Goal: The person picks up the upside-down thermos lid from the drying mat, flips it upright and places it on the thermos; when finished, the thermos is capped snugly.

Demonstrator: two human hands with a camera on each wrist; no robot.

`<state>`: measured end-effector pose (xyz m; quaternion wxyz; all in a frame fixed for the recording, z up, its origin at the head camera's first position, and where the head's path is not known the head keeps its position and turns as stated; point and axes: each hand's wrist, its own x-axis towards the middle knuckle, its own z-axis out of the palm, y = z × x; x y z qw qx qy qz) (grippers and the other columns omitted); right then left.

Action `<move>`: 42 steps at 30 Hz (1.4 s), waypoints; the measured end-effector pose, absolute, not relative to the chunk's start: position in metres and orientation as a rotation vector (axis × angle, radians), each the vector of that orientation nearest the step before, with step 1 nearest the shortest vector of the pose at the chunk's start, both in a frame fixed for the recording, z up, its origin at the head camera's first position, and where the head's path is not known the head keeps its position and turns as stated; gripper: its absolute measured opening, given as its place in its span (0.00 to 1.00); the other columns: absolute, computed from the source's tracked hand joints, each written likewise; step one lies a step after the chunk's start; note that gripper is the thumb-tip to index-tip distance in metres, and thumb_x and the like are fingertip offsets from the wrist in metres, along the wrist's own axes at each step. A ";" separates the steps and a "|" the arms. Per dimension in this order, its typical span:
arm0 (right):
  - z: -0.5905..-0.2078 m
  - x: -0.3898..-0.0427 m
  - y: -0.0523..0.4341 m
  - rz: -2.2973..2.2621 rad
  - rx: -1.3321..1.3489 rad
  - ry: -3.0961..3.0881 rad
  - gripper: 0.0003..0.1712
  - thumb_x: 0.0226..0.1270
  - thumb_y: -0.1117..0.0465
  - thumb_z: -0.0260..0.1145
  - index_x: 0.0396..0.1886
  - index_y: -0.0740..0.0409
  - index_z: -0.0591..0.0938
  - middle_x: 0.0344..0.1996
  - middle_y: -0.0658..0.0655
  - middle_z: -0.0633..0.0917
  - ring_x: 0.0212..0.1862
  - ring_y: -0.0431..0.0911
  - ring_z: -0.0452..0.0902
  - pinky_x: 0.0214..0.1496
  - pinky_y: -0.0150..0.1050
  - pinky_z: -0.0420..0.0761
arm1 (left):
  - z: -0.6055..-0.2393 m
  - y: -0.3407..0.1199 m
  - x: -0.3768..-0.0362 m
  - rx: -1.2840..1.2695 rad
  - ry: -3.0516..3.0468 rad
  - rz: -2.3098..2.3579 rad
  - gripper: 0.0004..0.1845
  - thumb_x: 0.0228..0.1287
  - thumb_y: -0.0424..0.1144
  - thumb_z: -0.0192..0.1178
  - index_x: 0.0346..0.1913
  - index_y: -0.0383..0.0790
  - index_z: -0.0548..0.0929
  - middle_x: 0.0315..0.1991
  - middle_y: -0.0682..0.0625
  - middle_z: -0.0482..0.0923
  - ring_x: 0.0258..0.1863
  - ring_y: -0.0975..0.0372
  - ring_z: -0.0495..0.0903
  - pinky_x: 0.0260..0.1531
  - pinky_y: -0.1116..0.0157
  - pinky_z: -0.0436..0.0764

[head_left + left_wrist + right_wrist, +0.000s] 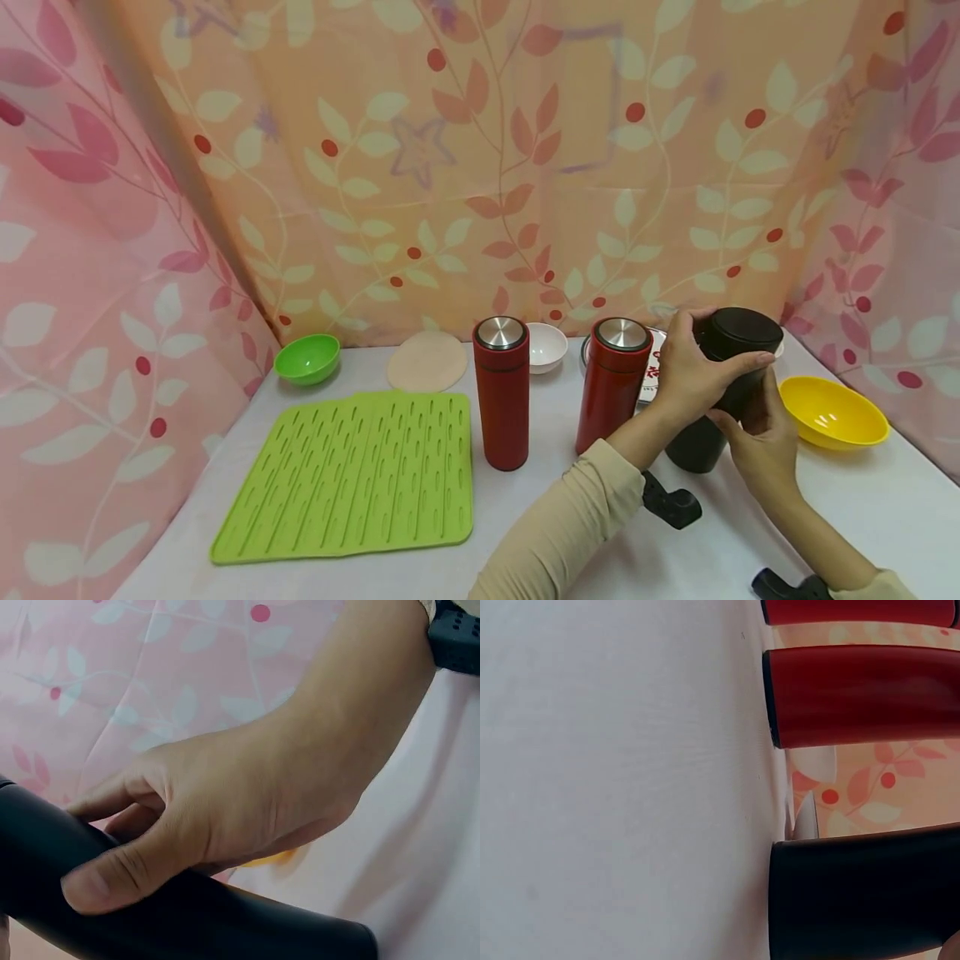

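Both hands are on a black thermos bottle (697,446) at the right of the table in the head view. My left hand (686,375) grips it near its dark lid (742,327), thumb across the near side. Lower down, my right hand (765,450) holds the body with thumb and fingers. The left wrist view shows the right hand (232,802) wrapped over the bottle (255,922), its thumb along the side. In the right wrist view the bottle's base (840,900) is at the white tabletop, and only a fingertip shows at the lower right.
Two red thermos bottles with steel-topped lids, one central (502,408) and one nearer the hands (609,396), stand upright. A yellow bowl (832,417) sits at right. Behind are a white bowl (549,354), beige disc (427,362) and green bowl (307,362). A green mat (345,483) lies left.
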<state>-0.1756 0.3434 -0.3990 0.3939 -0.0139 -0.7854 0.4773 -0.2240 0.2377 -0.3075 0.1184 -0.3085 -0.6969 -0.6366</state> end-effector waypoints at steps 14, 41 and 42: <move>-0.393 -0.176 0.344 1.322 0.017 -1.956 0.53 0.49 0.80 0.65 0.71 0.42 0.56 0.64 0.51 0.69 0.60 0.30 0.69 0.50 0.16 0.70 | -0.311 0.232 -0.238 -1.170 -1.906 -1.973 0.34 0.49 0.34 0.69 0.62 0.40 0.68 0.54 0.49 0.76 0.51 0.74 0.74 0.53 0.80 0.70; -0.393 -0.175 0.344 1.260 0.011 -1.991 0.54 0.49 0.79 0.66 0.71 0.41 0.54 0.60 0.45 0.71 0.55 0.27 0.70 0.49 0.15 0.70 | -0.309 0.237 -0.227 -1.066 -2.013 -1.723 0.35 0.50 0.41 0.69 0.62 0.43 0.66 0.56 0.52 0.70 0.53 0.71 0.71 0.55 0.79 0.67; -0.392 -0.175 0.344 1.268 0.017 -1.991 0.54 0.50 0.79 0.66 0.71 0.41 0.54 0.60 0.46 0.71 0.56 0.28 0.70 0.50 0.15 0.70 | -0.309 0.236 -0.228 -1.086 -2.014 -1.750 0.35 0.50 0.40 0.69 0.63 0.43 0.66 0.57 0.52 0.70 0.53 0.71 0.71 0.55 0.79 0.67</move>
